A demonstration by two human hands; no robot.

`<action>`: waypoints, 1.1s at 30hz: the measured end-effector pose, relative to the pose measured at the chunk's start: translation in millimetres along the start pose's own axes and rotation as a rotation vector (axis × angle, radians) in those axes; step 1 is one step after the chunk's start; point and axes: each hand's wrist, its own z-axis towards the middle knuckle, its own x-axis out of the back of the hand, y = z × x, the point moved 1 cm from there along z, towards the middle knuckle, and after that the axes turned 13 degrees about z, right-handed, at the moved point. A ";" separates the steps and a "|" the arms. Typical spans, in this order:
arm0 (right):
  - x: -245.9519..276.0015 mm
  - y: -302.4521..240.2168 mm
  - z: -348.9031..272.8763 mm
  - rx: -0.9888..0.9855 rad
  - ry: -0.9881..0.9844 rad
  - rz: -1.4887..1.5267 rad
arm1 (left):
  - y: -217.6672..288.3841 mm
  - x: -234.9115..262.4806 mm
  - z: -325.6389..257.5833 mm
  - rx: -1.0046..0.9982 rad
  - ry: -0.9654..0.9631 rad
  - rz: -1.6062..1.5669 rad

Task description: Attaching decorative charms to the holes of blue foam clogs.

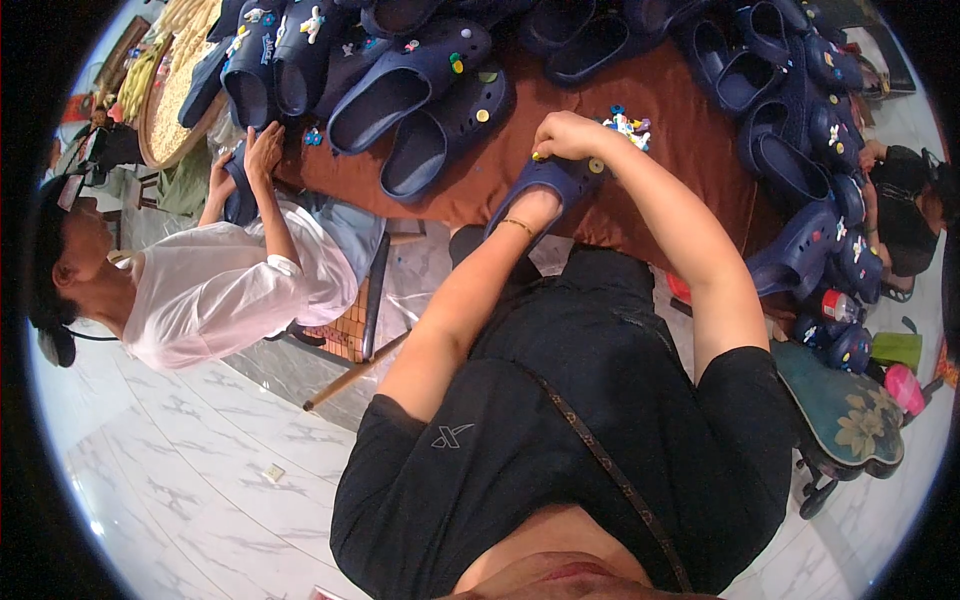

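A dark blue clog [572,188] is at the near edge of the cloth-covered table, in front of me. My left hand [537,207] reaches into its foot opening; the fingers are hidden inside. On top of the toe, the fingers of my right hand [568,136] are pinched together, with a small yellow shoe charm [537,156] at the fingertips. A round yellowish charm [596,164] sits on the clog beside that hand. Just beyond lies a small heap of colourful charms [630,127].
Decorated clogs [415,95] crowd the far left of the brown cloth [670,205]; more clogs [790,150] pile up at the right. A seated co-worker [215,290] at left handles another clog [240,188]. At right stand a patterned chair [845,415] and another person [905,205].
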 end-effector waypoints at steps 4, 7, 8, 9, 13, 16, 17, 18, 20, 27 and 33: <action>1.2 5.3 4.0 0.011 -0.006 -0.002 | -6.0 -11.0 3.1 -0.033 0.035 0.044; 2.9 4.1 5.2 0.001 -0.030 0.033 | -12.5 -26.6 7.6 -0.051 0.061 0.059; 3.4 3.7 4.4 0.002 -0.031 0.033 | -12.7 -28.6 7.7 -0.050 0.061 0.059; 4.0 3.2 3.1 0.020 -0.025 0.029 | -13.0 -30.3 7.8 -0.051 0.077 0.046; 3.0 2.4 -3.3 0.045 0.056 0.031 | -6.8 -17.3 7.3 0.005 0.001 0.002; 2.6 0.4 -4.2 0.083 0.070 0.016 | -13.8 -30.3 7.4 -0.090 0.154 0.078; 2.8 0.4 -4.7 0.082 0.070 0.017 | -12.8 -30.3 7.3 -0.091 0.153 0.077; 3.0 0.4 -5.5 0.087 0.073 0.014 | -11.7 -30.3 6.6 -0.070 0.160 0.022; 4.0 -2.1 -7.0 0.091 0.076 0.011 | -8.2 -24.8 4.9 -0.050 0.167 -0.034; 1.5 -38.5 -5.9 -0.047 -0.002 -0.165 | -16.6 -27.0 -3.0 0.025 0.000 -0.018; -10.9 -25.4 -3.6 -0.113 0.041 -0.312 | -0.2 7.9 -16.5 0.132 -0.163 -0.129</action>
